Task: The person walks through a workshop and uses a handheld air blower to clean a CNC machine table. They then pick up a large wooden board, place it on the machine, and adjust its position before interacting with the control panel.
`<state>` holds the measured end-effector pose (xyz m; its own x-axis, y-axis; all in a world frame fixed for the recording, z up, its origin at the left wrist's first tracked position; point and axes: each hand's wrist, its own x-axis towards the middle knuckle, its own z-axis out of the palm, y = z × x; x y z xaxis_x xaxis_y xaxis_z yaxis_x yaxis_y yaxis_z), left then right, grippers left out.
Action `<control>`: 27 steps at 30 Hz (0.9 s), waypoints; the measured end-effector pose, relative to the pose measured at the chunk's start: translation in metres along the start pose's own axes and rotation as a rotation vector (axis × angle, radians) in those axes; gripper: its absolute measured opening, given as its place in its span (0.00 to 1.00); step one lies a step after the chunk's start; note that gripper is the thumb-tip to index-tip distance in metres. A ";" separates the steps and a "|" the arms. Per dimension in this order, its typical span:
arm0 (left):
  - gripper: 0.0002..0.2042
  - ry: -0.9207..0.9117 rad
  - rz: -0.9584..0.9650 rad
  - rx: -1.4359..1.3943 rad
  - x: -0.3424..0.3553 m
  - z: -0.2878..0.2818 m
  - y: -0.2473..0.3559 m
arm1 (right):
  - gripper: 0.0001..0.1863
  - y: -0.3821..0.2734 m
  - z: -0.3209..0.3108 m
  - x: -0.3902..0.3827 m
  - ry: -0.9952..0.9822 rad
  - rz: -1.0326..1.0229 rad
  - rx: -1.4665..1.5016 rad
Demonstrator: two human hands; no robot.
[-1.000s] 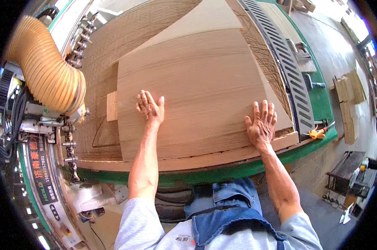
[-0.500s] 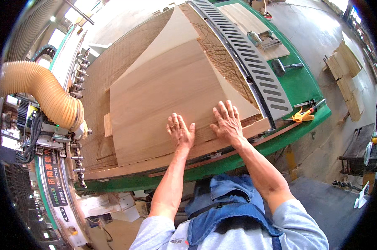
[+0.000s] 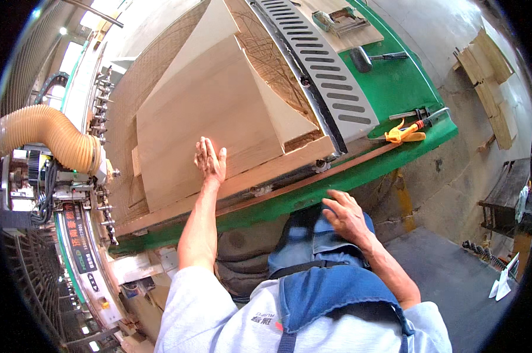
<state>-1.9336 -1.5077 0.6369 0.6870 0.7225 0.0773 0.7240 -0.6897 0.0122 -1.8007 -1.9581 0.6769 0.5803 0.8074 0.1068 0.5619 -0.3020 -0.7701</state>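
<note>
Left hand (image 3: 210,160) lies flat, fingers spread, pressing top plywood sheet (image 3: 213,112), prob. to steady it on the table (image 3: 395,88). Right hand (image 3: 343,215) hangs open w/ nothing held, below table edge; orange clamp (image 3: 402,133) beyond it.

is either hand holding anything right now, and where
Nothing is gripped. The left hand lies flat on the wood panel near its front edge; the right hand hangs empty.

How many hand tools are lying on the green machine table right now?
3: a dark-headed mallet at the far right, an orange-handled clamp near the front right corner, and a small green tool on a board farther back. Others may be hidden.
</note>
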 end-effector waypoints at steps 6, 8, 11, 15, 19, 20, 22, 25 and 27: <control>0.36 -0.071 -0.044 -0.007 0.008 -0.008 0.012 | 0.16 0.054 -0.025 -0.064 0.111 0.532 0.136; 0.36 -0.085 -0.080 -0.060 0.003 -0.015 0.024 | 0.17 0.063 -0.032 -0.082 0.171 0.690 0.175; 0.35 0.077 0.030 0.010 -0.003 0.016 -0.014 | 0.18 0.081 -0.041 -0.107 0.106 0.834 0.226; 0.34 0.023 0.009 -0.036 0.004 0.006 0.002 | 0.19 0.115 -0.056 -0.126 0.080 0.908 0.198; 0.34 0.036 0.001 -0.050 0.004 0.017 -0.011 | 0.19 0.139 -0.084 -0.113 0.007 0.852 0.145; 0.33 0.009 -0.058 -0.047 0.006 0.016 -0.012 | 0.20 0.145 -0.093 -0.108 -0.020 0.830 0.146; 0.33 -0.093 -0.248 0.012 0.014 0.011 -0.002 | 0.20 0.167 -0.104 -0.105 -0.080 0.807 0.135; 0.34 -0.008 -0.267 -0.109 0.064 -0.037 0.079 | 0.20 0.189 -0.133 -0.104 -0.136 0.809 0.074; 0.35 0.164 -0.326 -0.061 0.088 -0.037 0.094 | 0.20 0.206 -0.157 -0.101 -0.215 0.816 0.010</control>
<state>-1.8074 -1.5102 0.6814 0.3985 0.8908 0.2185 0.8946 -0.4300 0.1216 -1.6507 -2.1819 0.6064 0.6769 0.4173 -0.6063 0.0096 -0.8287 -0.5596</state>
